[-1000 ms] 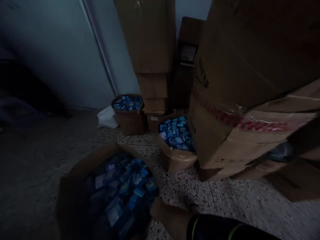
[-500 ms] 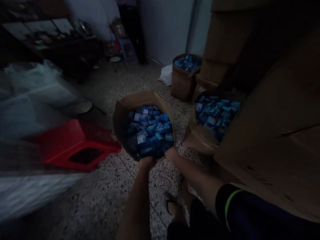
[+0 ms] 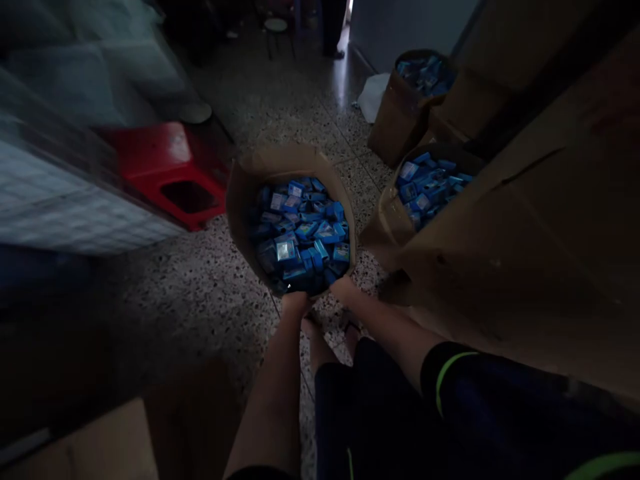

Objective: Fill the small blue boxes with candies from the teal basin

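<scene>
In the head view, an open cardboard box [image 3: 241, 200] full of small blue packets [image 3: 305, 230] stands in front of me on the speckled floor. My left hand [image 3: 295, 303] is closed over its near rim. A little to the right, my right hand [image 3: 343, 289] grips the same rim. The fingertips of both hands are hidden inside the box wall.
A red plastic stool [image 3: 165, 160] lies left of the box. To the right stand two more cardboard boxes of blue packets [image 3: 387, 120] [image 3: 393, 217] and a large carton [image 3: 525, 267]. At the back are a person's legs [image 3: 333, 27] and a round stool [image 3: 276, 25].
The box has come toward me with both hands on its rim, away from the red stool. My view has tilted down and turned left. A bright strip now shows beside the person's legs.
</scene>
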`<state>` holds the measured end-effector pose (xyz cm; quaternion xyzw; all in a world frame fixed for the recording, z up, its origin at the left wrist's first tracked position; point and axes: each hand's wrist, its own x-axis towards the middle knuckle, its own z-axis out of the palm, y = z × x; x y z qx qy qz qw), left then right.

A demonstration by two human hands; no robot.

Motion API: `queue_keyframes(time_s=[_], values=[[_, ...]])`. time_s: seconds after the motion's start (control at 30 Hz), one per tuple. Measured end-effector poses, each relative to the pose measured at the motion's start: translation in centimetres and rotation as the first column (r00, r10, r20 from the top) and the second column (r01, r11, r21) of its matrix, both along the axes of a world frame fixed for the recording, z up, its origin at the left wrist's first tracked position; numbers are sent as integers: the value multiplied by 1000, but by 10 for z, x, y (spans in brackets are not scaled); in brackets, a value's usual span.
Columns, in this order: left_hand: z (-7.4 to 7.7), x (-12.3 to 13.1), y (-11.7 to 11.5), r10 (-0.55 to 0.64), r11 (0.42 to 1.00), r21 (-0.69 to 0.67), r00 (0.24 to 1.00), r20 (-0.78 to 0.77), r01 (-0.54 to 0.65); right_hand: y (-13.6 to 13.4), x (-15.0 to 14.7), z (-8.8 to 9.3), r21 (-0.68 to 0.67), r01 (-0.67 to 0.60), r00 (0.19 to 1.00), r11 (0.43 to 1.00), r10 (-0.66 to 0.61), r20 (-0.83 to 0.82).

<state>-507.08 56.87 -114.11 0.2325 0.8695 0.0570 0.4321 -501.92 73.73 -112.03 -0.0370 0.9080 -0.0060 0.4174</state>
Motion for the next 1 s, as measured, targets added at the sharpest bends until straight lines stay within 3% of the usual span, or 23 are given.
queue_keyframes(time_s=[0.3, 0.67, 1.0], values=[[13, 94, 11, 13, 996, -86, 999, 52, -8, 13, 74, 22, 61, -77, 992, 995, 70, 108], [25, 194, -2, -14, 991, -133, 999, 33, 18, -10, 176, 47, 66, -89, 995, 994, 86, 56], [44, 318, 3, 38, 985, -167, 999, 21, -34, -4, 286, 54, 47, -100, 994, 994, 97, 54]])
